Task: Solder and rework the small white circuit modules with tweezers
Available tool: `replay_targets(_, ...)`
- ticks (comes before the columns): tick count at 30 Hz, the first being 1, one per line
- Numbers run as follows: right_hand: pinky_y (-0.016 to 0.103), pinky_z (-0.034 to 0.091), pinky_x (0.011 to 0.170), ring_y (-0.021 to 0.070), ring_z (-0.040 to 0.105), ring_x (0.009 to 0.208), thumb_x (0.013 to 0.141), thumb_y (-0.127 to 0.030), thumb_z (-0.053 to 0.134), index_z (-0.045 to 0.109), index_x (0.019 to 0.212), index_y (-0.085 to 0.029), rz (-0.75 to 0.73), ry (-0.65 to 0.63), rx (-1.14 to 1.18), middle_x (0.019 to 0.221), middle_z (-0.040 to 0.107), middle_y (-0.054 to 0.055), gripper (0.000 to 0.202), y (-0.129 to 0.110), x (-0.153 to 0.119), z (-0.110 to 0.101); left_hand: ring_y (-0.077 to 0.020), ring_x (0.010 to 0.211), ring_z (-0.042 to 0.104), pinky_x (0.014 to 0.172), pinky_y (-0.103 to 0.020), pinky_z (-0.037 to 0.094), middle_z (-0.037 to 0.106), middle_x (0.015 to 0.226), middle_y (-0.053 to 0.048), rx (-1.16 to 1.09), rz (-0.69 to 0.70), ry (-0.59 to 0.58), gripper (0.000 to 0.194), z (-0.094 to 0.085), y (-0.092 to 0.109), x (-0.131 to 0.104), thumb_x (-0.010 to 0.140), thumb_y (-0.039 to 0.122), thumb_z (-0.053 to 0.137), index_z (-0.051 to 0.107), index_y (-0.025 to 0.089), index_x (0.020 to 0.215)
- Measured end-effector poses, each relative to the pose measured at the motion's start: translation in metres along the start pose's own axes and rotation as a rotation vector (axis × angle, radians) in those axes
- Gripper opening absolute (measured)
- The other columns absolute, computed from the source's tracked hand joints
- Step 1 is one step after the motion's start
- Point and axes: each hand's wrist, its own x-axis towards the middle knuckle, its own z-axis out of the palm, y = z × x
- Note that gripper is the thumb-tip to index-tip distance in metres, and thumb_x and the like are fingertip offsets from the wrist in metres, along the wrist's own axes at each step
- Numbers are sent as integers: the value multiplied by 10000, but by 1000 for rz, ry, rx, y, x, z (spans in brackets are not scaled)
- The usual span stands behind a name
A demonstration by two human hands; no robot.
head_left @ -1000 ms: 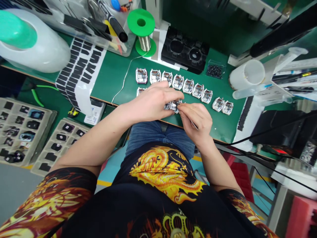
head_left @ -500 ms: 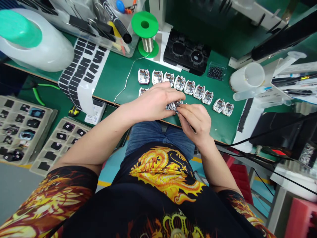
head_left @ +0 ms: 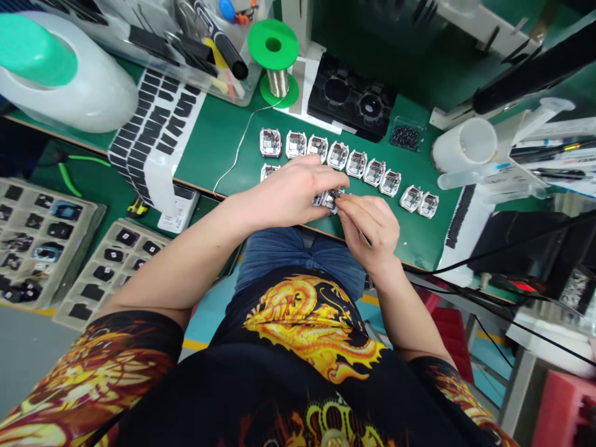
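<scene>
Near the bench's front edge, my left hand holds a small silver watch case with its insides showing, the thumb below and the fingers above. My right hand is closed, thumb and fingertips pinched together at the right side of that case. Whatever lies between those fingertips is too small and covered to make out. Beyond my hands, similar open watch cases form a row on the green mat. One more case lies partly behind my left hand.
A solder wire spool stands at the back, its loose wire trailing forward. Beside it sits a black fixture, then a small clear tray of dark parts. A white bottle and parts trays are on the left; a white cup stands right.
My right hand has shifted very slightly to the right and its fingertips have turned a little at the watch case. The left hand keeps its hold.
</scene>
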Motion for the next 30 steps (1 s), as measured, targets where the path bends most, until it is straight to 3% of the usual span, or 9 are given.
replay_targets(6,454,680,903,257,851,1033,1008,-119,754,773,1298,-255,-6,69,-26,1157,892,76,321,-4,3,-2,-283,1074,683,1006,-444,501,835,1206,-80,-14,-3,0,345,0,-2,0,985,207,716,754,224,1327)
replay_targets(12,504,673,972,283,833,1144,1023,-166,757,734,1447,-300,-50,-9,-17,1331,863,91,445,-2,0,-5,-282,1087,692,1008,-434,502,835,1204,-77,-8,1,0,331,0,-2,1,999,217,711,747,226,1327)
replay_targets(17,496,661,975,283,817,1155,1042,-167,749,728,1466,-311,-66,-76,-42,1356,860,82,448,0,1,-4,-282,1096,692,1014,-429,501,833,1206,-81,-2,1,-2,328,0,-2,1,991,196,717,749,216,1317)
replay_targets(30,463,675,935,263,848,1067,1014,-126,759,764,1348,-262,-23,48,-76,1236,886,84,362,-4,0,-4,-286,1130,715,1051,-443,513,823,1217,-74,-20,12,8,353,2,-5,1,969,179,726,749,234,1317)
